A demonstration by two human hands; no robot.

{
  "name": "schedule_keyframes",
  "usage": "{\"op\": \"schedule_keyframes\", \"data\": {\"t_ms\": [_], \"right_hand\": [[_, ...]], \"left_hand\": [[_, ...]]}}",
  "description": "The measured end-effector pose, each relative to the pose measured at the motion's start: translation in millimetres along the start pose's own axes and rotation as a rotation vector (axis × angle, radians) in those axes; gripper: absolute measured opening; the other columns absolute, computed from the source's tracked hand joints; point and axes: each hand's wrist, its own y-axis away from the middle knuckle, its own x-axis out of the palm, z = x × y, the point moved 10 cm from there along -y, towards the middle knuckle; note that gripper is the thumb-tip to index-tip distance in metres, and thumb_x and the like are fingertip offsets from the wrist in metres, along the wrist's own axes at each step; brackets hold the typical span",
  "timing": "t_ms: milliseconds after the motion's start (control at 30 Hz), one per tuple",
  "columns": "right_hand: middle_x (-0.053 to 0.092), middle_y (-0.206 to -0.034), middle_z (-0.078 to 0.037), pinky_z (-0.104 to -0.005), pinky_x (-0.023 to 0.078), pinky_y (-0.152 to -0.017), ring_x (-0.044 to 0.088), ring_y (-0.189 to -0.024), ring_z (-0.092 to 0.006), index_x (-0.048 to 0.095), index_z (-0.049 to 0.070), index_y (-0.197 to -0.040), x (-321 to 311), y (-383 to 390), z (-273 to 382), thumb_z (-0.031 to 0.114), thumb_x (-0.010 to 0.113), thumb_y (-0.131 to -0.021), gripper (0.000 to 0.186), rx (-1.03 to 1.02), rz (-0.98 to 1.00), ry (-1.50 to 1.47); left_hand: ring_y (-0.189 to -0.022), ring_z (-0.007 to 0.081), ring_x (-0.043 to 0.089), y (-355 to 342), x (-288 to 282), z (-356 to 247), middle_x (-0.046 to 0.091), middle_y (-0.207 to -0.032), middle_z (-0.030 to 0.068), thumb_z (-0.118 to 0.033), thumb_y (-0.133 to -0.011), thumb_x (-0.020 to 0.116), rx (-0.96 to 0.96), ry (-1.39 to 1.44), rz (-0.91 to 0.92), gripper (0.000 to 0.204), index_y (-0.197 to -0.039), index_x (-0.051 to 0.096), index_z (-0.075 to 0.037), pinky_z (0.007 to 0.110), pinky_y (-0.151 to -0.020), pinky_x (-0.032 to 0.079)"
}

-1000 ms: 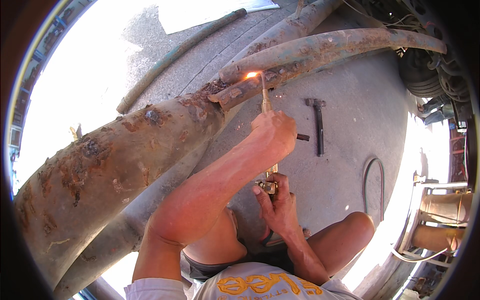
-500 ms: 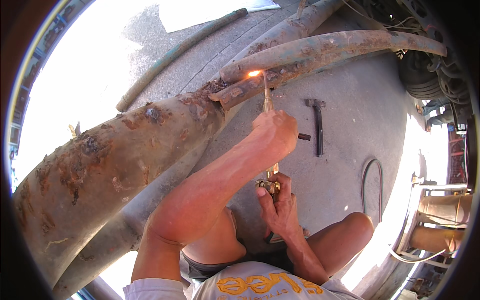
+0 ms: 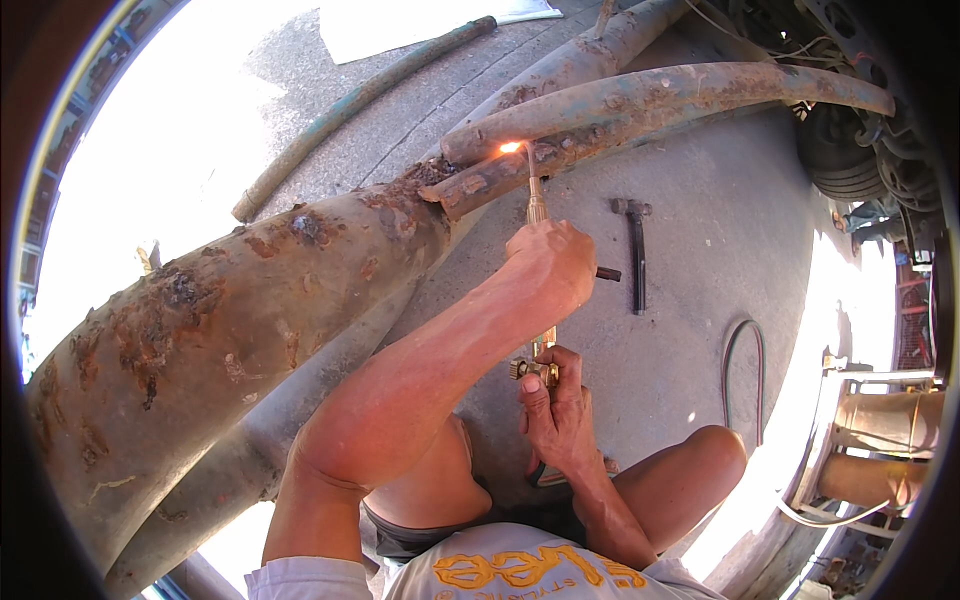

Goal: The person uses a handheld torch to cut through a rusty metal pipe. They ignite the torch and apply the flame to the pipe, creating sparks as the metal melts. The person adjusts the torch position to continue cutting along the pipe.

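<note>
My left hand [image 3: 555, 255] is wrapped round the front of a brass cutting torch [image 3: 537, 205], close behind its nozzle. A bright orange flame [image 3: 511, 147] glows at the tip, against a narrow rusty pipe [image 3: 490, 182]. My right hand [image 3: 562, 420] is closed on the rear of the torch, with thumb and forefinger at its brass valve knob [image 3: 518, 369]. A short dark bar [image 3: 608, 273] sticks out beside my left hand; whether the hand holds it, I cannot tell.
A large rusty pipe [image 3: 240, 290] runs along the left. Another curved pipe [image 3: 640, 95] lies above the narrow one. On the concrete are a hammer [image 3: 637, 255] and a looped hose [image 3: 728, 370]. A thin green pipe [image 3: 350, 110] lies at the far left; gas cylinders [image 3: 885, 420] lie at right.
My right thumb has shifted slightly at the valve knob. A few sparks near the nozzle have faded. My left hand and the torch have barely moved.
</note>
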Motion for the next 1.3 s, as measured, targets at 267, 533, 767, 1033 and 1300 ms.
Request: {"op": "schedule_keyframes", "data": {"t_ms": [267, 533, 767, 1033, 1300], "right_hand": [[0.065, -0.078, -0.013, -0.0436, 0.051, -0.058, 0.066, -0.061, -0.0271, 0.045, 0.006, -0.133, 1.3, -1.1, -2.3, 0.037, 0.058, -0.111, 0.041, 0.009, 0.0, -0.004], [0.067, -0.08, -0.014, -0.044, 0.052, -0.059, 0.067, -0.062, -0.0284, 0.045, 0.006, -0.134, 1.1, -0.8, -3.2, 0.037, 0.058, -0.111, 0.04, 0.023, 0.007, -0.014], [0.066, -0.08, -0.014, -0.0444, 0.052, -0.059, 0.067, -0.062, -0.0291, 0.047, 0.007, -0.133, 0.4, -0.5, -1.1, 0.04, 0.057, -0.111, 0.04, 0.007, 0.004, 0.005], [0.062, -0.072, -0.012, -0.0439, 0.051, -0.057, 0.066, -0.058, -0.0284, 0.048, 0.009, -0.131, 2.9, -1.4, -3.2, 0.043, 0.052, -0.113, 0.039, 0.026, 0.029, -0.021], [0.062, -0.071, -0.012, -0.0444, 0.051, -0.056, 0.067, -0.058, -0.0286, 0.049, 0.009, -0.13, 2.1, -1.5, 1.5, 0.044, 0.05, -0.113, 0.039, -0.013, 0.029, 0.004]], "left_hand": [[-0.107, 0.0291, 0.079, -0.5, -0.6, -0.2, 0.081, -0.113, 0.0126, -0.017, -0.088, 0.078, 0.006, 0.003, -0.007, 0.026, -0.111, 0.083, -0.006, 0.041, -0.077, 0.066], [-0.108, 0.0292, 0.078, -0.7, 0.3, -0.1, 0.081, -0.114, 0.0122, -0.017, -0.088, 0.078, -0.004, -0.005, 0.011, 0.027, -0.113, 0.083, -0.007, 0.042, -0.077, 0.066], [-0.107, 0.0287, 0.079, 0.1, -0.5, -0.8, 0.081, -0.113, 0.0117, -0.017, -0.088, 0.078, -0.003, -0.011, 0.009, 0.026, -0.112, 0.083, -0.008, 0.042, -0.076, 0.066], [-0.107, 0.0284, 0.079, 0.5, -1.1, 0.0, 0.081, -0.113, 0.0122, -0.017, -0.089, 0.078, -0.009, -0.001, 0.0, 0.026, -0.113, 0.083, -0.007, 0.041, -0.077, 0.066], [-0.093, 0.0339, 0.08, 3.9, -4.3, -0.1, 0.08, -0.097, 0.0182, -0.009, -0.087, 0.072, 0.011, 0.028, -0.061, 0.017, -0.099, 0.083, -0.003, 0.043, -0.078, 0.064]]}}
